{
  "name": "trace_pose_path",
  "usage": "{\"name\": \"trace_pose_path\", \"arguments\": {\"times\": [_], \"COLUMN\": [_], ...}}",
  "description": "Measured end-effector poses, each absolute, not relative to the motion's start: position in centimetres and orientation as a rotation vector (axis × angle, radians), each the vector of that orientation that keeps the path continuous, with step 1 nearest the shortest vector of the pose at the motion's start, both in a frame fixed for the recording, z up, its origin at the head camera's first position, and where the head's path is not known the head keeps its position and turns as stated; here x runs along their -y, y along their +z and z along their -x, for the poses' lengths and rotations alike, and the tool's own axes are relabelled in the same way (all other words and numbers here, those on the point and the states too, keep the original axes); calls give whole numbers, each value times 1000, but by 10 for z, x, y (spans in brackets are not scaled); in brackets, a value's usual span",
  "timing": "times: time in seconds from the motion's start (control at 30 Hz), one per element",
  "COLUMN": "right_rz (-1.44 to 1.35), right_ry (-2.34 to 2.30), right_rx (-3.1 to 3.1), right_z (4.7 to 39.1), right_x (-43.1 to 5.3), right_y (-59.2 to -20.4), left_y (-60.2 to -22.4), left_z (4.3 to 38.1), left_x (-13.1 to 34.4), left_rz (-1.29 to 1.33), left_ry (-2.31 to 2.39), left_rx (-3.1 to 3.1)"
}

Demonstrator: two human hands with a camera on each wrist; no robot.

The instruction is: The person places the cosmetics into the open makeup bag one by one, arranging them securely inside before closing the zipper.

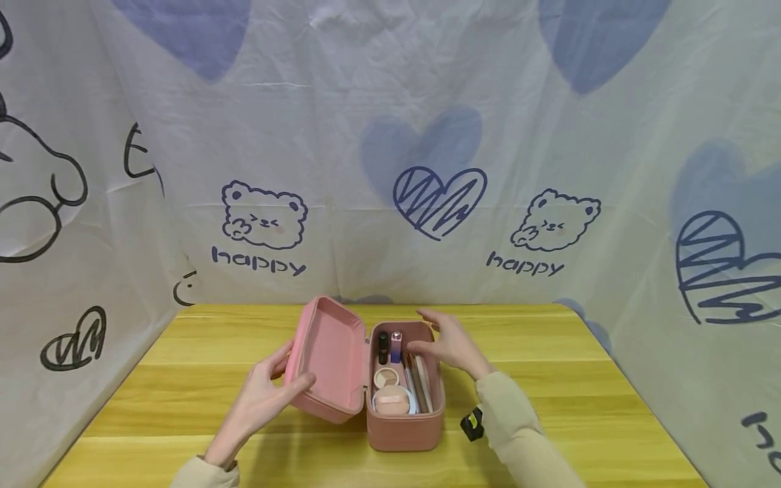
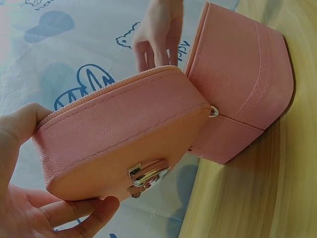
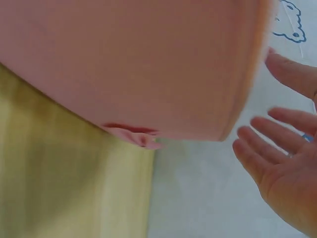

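Case [image 1: 405, 434] is sitting mid-desk, lid [image 1: 332, 359] swung out to the left on its hinge. Left hand [image 1: 259, 400] has the lid pinched by its outer side, thumb over the rim, fingers behind. Right hand [image 1: 454, 346] is loosely spread at the far right corner, thumb over the inside; can't tell if it's touching the rim. Puff [image 1: 392, 401] and sticks [image 1: 417, 383] sit in there, pretty snug to the walls. Desk [image 1: 579, 393] runs wide both sides, but a black thing [image 1: 472, 424] lies just beside the right sleeve [image 1: 518, 423].
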State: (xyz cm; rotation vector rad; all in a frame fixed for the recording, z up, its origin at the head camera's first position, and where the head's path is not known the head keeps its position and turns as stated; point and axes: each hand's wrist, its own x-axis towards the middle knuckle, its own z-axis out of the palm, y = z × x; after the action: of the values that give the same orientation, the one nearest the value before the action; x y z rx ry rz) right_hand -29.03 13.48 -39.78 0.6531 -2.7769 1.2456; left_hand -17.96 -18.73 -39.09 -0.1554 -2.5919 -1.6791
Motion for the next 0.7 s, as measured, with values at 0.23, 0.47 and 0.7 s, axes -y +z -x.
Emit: {"name": "trace_pose_path", "arguments": {"times": [0.23, 0.47, 0.7], "right_rz": [-420, -355, -495], "right_ry": [1549, 1662, 1809], "right_rx": [2545, 2568, 2590], "right_z": [271, 244, 229], "right_x": [-146, -158, -169], "right_y": [-422, -436, -439], "left_y": [-391, -390, -389], "left_z": [180, 179, 178], "left_x": [187, 186, 186], "left_rz": [149, 146, 146], "left_ry": [-1668, -1652, -1654], "left_rx": [2588, 2591, 2583]}}
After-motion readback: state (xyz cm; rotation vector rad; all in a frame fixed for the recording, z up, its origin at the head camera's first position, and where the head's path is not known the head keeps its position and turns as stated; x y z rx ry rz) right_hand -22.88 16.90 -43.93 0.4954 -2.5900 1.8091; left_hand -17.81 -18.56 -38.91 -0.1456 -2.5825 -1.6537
